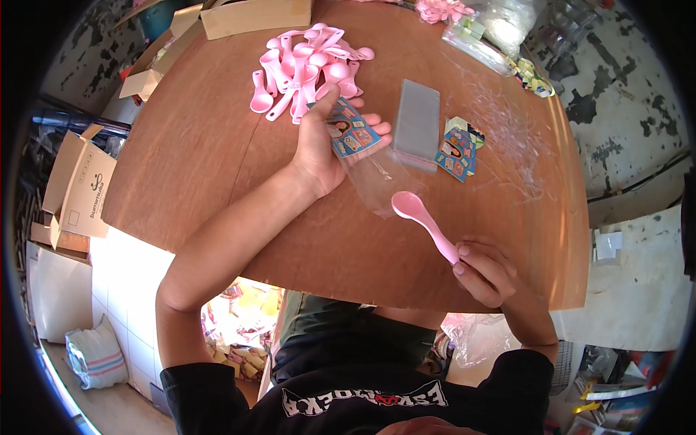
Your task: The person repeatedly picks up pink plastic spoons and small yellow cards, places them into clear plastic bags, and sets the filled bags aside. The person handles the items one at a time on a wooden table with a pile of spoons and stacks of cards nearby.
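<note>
On the upturned palm of my left hand (pixel 319 156) lies a clear plastic bag (pixel 373 185) with a blue printed card (pixel 353 132) at its far end. The thumb presses on the card, so the hand is closed on the bag. The bag's near end hangs toward me over the table. My right hand (pixel 487 272) pinches the handle end of a pink plastic spoon (pixel 429 226). Its bowl points up and left, just beside the bag's near end and apart from it. Beyond my left hand is a pile of pink spoons (pixel 301 65).
A stack of clear bags (pixel 418 119) lies right of my left hand, with several printed cards (pixel 457 152) beside it. Thin clear plastic strips (pixel 515 138) are scattered on the wooden table (pixel 196 167). Cardboard boxes (pixel 257 18) stand along the far and left edges.
</note>
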The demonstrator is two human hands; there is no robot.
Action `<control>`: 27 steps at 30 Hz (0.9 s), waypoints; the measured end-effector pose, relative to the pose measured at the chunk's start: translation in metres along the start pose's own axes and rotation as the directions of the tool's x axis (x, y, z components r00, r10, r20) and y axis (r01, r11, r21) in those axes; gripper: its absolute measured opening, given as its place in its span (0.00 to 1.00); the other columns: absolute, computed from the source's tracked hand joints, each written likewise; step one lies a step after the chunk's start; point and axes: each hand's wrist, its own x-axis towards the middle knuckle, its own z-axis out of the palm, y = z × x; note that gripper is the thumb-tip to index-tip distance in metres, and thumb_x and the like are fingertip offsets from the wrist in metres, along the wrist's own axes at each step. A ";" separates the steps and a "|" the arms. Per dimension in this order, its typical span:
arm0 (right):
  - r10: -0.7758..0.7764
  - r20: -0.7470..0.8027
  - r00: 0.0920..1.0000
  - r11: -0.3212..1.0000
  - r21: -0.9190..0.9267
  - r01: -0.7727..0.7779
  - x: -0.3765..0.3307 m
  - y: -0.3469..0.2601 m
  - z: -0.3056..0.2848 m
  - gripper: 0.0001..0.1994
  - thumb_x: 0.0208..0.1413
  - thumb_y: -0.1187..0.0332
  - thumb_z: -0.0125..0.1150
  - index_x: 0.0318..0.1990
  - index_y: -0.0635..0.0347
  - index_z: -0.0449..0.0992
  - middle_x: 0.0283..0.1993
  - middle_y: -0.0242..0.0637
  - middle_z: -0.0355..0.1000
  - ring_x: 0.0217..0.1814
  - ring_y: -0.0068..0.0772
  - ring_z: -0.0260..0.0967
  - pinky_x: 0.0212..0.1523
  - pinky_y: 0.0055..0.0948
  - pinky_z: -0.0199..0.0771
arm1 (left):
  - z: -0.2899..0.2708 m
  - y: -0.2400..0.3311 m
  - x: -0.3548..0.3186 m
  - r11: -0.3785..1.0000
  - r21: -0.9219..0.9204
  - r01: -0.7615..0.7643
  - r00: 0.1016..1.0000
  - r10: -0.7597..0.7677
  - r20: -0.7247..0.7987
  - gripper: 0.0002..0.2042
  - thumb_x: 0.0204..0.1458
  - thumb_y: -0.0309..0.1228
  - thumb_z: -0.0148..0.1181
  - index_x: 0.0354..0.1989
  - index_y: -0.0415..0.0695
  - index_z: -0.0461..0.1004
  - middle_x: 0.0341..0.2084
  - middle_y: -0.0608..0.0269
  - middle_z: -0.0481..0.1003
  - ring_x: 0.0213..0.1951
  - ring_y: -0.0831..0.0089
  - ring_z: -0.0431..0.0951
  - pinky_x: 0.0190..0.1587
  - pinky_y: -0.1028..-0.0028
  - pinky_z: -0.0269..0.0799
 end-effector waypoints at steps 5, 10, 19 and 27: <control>-0.015 0.029 0.999 0.999 -0.036 0.016 0.000 -0.001 0.001 0.11 0.46 0.80 0.68 0.38 0.64 0.76 0.42 0.47 0.72 0.32 0.37 0.77 0.36 0.37 0.84 | 0.004 -0.006 -0.005 0.999 0.032 0.030 0.999 -0.029 -0.029 0.23 0.63 0.51 0.46 0.46 0.39 0.68 0.36 0.45 0.75 0.42 0.53 0.80 0.50 0.55 0.79; -0.022 0.018 1.000 0.998 -0.052 0.023 0.004 -0.004 0.008 0.11 0.46 0.79 0.69 0.38 0.62 0.77 0.43 0.45 0.72 0.32 0.35 0.76 0.36 0.35 0.83 | 0.007 -0.014 -0.011 0.996 0.031 0.078 0.997 -0.078 -0.012 0.24 0.63 0.52 0.45 0.47 0.40 0.65 0.36 0.46 0.74 0.40 0.53 0.80 0.48 0.55 0.80; 0.017 0.017 1.000 0.995 -0.098 -0.015 0.006 -0.004 0.009 0.12 0.45 0.79 0.69 0.39 0.62 0.78 0.43 0.43 0.72 0.32 0.34 0.75 0.35 0.34 0.81 | 0.009 -0.030 -0.019 0.987 0.065 0.150 0.986 -0.154 0.061 0.29 0.62 0.58 0.42 0.49 0.40 0.63 0.37 0.47 0.75 0.42 0.53 0.80 0.49 0.54 0.79; 0.016 0.020 1.000 0.987 -0.162 -0.013 0.008 -0.004 0.012 0.10 0.46 0.77 0.70 0.38 0.61 0.79 0.41 0.40 0.74 0.31 0.33 0.74 0.33 0.31 0.78 | 0.006 -0.039 -0.022 0.972 0.062 0.227 0.962 -0.234 0.142 0.29 0.62 0.61 0.38 0.51 0.43 0.61 0.38 0.49 0.76 0.43 0.53 0.80 0.50 0.52 0.78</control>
